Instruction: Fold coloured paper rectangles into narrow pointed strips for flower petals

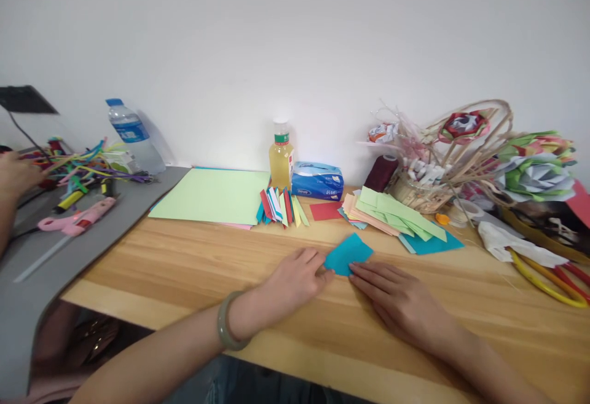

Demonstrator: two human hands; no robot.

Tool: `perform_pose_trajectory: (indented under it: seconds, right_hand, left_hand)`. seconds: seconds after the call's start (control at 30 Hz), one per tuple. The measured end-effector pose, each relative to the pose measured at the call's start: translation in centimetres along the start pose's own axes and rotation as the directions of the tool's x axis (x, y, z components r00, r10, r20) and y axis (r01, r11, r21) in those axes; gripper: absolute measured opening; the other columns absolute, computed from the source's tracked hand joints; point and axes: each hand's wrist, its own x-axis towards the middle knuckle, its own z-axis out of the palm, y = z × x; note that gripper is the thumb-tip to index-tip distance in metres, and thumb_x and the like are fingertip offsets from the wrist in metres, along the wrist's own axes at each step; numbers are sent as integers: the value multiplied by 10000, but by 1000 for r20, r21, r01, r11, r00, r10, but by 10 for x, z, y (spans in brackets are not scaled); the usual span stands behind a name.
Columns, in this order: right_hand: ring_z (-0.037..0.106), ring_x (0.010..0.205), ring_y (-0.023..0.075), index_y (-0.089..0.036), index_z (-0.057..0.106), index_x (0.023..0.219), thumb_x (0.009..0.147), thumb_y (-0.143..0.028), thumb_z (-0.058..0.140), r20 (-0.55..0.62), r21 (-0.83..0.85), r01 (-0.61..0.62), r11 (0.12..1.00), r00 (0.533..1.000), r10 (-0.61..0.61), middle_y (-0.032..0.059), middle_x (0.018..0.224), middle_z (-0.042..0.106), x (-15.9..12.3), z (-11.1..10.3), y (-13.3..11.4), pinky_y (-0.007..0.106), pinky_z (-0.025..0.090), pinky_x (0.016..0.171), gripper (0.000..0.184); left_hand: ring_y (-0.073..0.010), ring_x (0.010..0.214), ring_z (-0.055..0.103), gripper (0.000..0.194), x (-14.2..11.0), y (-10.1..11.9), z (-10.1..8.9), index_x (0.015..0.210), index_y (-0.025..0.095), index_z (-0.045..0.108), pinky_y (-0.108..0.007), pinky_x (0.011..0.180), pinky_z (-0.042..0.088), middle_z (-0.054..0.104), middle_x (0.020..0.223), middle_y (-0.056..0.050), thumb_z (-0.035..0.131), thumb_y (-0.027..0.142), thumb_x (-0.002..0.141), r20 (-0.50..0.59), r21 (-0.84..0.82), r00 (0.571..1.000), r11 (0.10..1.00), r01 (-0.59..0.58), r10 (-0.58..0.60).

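1. Blue paper on wooden table, between left hand and right hand.
2. Left: at its left corner (cannot tell if pinching).
3. Right: touching its near right edge; clamp unclear.

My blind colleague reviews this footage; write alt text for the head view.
A person's left hand and right hand touch blue paper on a wooden table. Behind, left to right: a green sheet, yellow drink, blue pack, paper flowers. Far left: a glue gun, another person's hand.
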Motion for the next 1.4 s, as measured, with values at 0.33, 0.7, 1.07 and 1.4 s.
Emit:
perform_pose_trajectory:
  seconds: [0.33, 0.7, 1.07, 1.4]
  right_hand:
    - [639, 863, 209, -156, 638, 992, 870, -122, 402, 36, 163, -140, 977, 990, 136, 89, 935, 701, 29, 2, -38, 316, 517, 700, 267]
    - [601, 675, 177, -206, 638, 807, 811, -310, 527, 305, 269, -741, 615, 671, 676, 26, 751, 671, 57, 14, 12, 258, 398, 548, 152]
    - [596, 655, 160, -196, 626, 938, 842, -214, 491, 176, 362, -566, 740, 822, 542, 26, 763, 648, 46, 26, 12, 258, 451, 568, 167]
    - [583, 778, 175, -159, 630, 911, 912, -187, 410, -24, 190, -223, 956, 973, 231, 75, 828, 626, 35, 31, 18, 286, 483, 668, 221]
  left_hand:
    - [-197, 999, 515, 198, -1, -5, 2, 1055, 112, 569, -307, 866, 448, 590, 1038, -75, 495, 210, 899, -37, -94, 999, 996, -1, -3]
    - [-165, 1062, 510, 249, 0, -19, 5, 1143, 184, 557, -300, 906, 431, 593, 1169, -31, 467, 178, 910, -42, -223, 999, 975, -18, 8]
    - [-189, 1135, 475, 229, 5, -24, 6, 1119, 161, 570, -372, 987, 352, 619, 1151, -33, 453, 191, 925, -30, -132, 994, 985, -111, 108]
    - [-210, 1181, 426, 226, 2, -28, 10, 1099, 210, 577, -411, 1005, 307, 590, 1190, 10, 414, 201, 943, -92, -88, 989, 988, -124, 116]
